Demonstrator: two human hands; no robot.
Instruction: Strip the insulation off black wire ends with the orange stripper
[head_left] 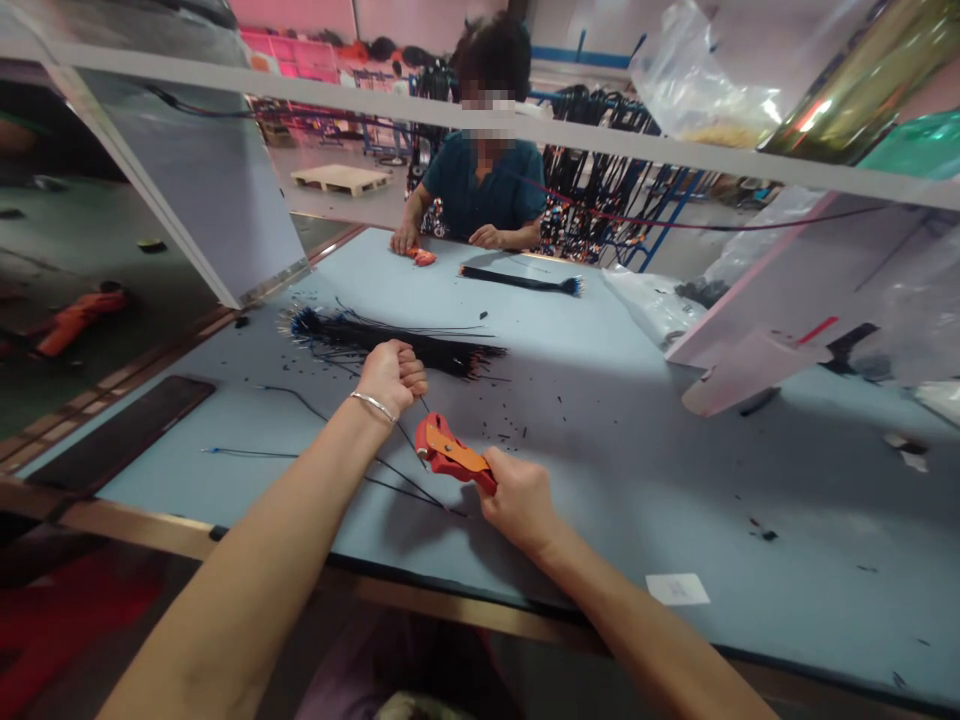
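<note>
My right hand (517, 495) is closed around the handles of a red and orange wire stripper (452, 450), its jaws pointing up and to the left. Pinched in my left hand (391, 375) is a thin black wire (406, 433), which runs down beside the tool's jaws; whether the jaws touch it I cannot tell. Just behind my left hand lies a thick bundle of black wires (442, 350) with blue ends at its left. Two loose black wires with blue tips, one of them a lower wire (255, 453), lie left of my forearm.
Across the blue-grey table (600, 470) a co-worker (487, 190) sits by an orange tool (422, 256) and a smaller wire bundle (517, 280). A dark flat phone-like slab (124, 430) lies at left. Black scraps dot the surface. A white label (676, 589) lies near the front edge.
</note>
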